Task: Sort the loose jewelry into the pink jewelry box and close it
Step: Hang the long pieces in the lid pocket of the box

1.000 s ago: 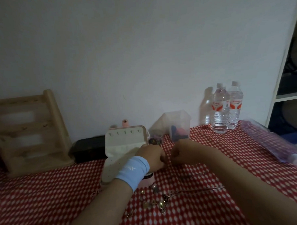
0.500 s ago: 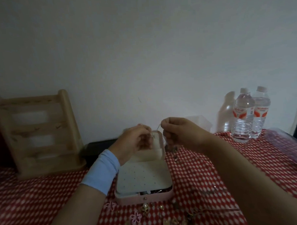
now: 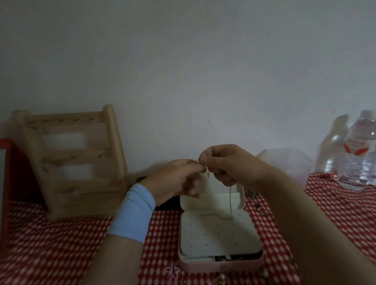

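1. Nearest me, at six o'clock from the box, the loose jewelry (image 3: 223,278) lies on the red-and-white checked cloth (image 3: 47,245). There are small gold-toned bits and a pink flower-shaped piece (image 3: 172,271), all too dim to name closer. I judge they are left there unsorted, within easy reach.
2. The pink jewelry box (image 3: 220,266) sits open in the middle of the table. Its shell is smooth and round-cornered, with a small clasp on the front wall. Inside lies a white panel (image 3: 219,238) dotted with rows of tiny holes, probably meant for earring posts. A dark slot along the panel's front edge already holds a few pieces.
3. The lid (image 3: 211,197) stands upright at the box's twelve o'clock, pale inside.
4. A thin metal chain (image 3: 230,199) hangs straight down in front of the lid, and its lower end trails in a kink across the panel.
5. Above the lid, the right hand (image 3: 224,164) comes in from four o'clock, fingers curled and pinching the chain. The left hand (image 3: 176,181), above a light blue wristband (image 3: 133,211), comes from eight o'clock and pinches the chain's top end against the right fingertips. I judge they hold it high so it hangs free of tangles.
6. Farthest back, a slatted wooden rack (image 3: 73,160) leans at ten o'clock. Clear water bottles (image 3: 364,149) with red labels stand at three o'clock.
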`<state>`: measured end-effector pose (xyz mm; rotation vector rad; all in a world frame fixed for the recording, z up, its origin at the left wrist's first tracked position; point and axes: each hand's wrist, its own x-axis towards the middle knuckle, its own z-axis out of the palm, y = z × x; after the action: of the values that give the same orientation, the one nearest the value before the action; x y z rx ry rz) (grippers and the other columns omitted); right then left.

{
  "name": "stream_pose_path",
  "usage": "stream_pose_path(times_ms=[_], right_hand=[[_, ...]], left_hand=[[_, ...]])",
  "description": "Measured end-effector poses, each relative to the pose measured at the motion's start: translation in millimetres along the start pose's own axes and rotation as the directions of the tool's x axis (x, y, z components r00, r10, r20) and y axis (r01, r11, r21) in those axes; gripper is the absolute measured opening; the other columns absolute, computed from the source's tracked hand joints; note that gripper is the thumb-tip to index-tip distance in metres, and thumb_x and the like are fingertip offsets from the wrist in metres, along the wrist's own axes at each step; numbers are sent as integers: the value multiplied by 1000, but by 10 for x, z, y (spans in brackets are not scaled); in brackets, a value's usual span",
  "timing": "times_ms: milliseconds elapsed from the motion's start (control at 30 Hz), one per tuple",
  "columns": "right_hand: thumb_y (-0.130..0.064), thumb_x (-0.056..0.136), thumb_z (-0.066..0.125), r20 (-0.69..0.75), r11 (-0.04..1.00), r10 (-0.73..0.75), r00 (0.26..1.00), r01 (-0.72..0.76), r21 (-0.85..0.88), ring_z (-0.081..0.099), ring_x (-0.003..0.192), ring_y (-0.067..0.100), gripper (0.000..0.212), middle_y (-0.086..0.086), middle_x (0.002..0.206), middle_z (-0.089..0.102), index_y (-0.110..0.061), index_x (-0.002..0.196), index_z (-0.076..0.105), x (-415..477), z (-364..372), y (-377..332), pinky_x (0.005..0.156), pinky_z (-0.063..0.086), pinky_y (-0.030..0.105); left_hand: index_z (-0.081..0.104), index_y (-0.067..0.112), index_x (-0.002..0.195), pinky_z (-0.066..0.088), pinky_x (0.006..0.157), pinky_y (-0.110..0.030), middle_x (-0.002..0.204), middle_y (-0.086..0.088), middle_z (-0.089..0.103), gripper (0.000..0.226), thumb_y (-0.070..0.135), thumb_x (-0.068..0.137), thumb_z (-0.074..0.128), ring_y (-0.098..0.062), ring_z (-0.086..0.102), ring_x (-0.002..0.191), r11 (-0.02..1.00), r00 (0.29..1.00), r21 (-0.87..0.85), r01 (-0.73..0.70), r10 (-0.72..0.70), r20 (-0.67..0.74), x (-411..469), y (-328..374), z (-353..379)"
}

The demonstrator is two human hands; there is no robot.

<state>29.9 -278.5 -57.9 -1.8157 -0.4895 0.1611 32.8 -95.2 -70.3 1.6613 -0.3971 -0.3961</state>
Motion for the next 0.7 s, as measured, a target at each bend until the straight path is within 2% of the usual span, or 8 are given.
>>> stream_pose_path(times_ms=[100,200,333,433,500,567,633,700], right_hand=[[-18,100,60,-14,999,24,1000,-25,-34,29,48,9,13,-5,59,43,-8,94,66,39,-21,33,43,25,21],[-23,98,64,-4,994,70,998,-70,-80,30,47,9,18,-6,58,43,-6,94,70,75,-28,53,44,25,21],[-24,99,62,5,977,104,995,-101,-188,37,49,10,21,-2,61,45,-7,94,74,86,-53,136,46,33,22],[-21,100,61,-34,973,103,994,-108,-206,42,48,11,22,-2,60,48,-5,94,74,88,-65,184,49,39,23],[-21,100,60,-28,969,91,995,-95,-229,43,50,11,22,-1,62,49,-5,95,74,89,-40,171,51,40,23],[-20,100,59,0,950,59,998,-56,-308,45,53,11,21,-3,62,51,-10,93,76,94,-5,139,54,42,24],[-19,99,60,31,923,30,999,-16,-384,48,54,7,20,-15,58,55,-20,89,77,93,27,97,58,44,23],[-17,97,61,46,902,0,999,20,-431,49,53,0,19,-22,56,59,-24,89,77,92,40,65,60,42,17]], left_hand=[[55,15,73,48,53,-29,56,2,40,31,26,101,47,-12,38,46,1000,1000,-13,-6,6,-2,-51,31,-121],[50,19,65,44,53,-28,55,3,35,32,33,94,49,-11,34,43,966,998,-254,-55,56,-3,-74,28,-249],[54,16,67,49,52,-27,55,3,42,31,35,90,50,-12,40,45,812,991,-567,-135,125,-57,-72,-16,-394],[62,13,75,54,56,-27,65,-2,56,28,34,90,53,-14,54,54,727,979,-656,-203,145,-142,-74,-64,-481],[69,11,86,59,66,-31,83,-7,69,27,32,90,53,-19,66,71,727,969,-640,-247,173,-178,-70,-94,-502],[69,11,103,60,75,-33,108,-9,72,29,31,91,50,-21,69,93,799,970,-549,-244,192,-151,-58,-98,-470],[62,16,120,56,78,-31,123,-6,69,34,30,91,50,-22,66,106,913,976,-345,-218,200,-88,-52,-91,-399],[59,22,127,48,83,-34,125,-6,68,40,32,88,58,-22,64,109,971,983,-156,-182,179,-32,-46,-96,-342]])
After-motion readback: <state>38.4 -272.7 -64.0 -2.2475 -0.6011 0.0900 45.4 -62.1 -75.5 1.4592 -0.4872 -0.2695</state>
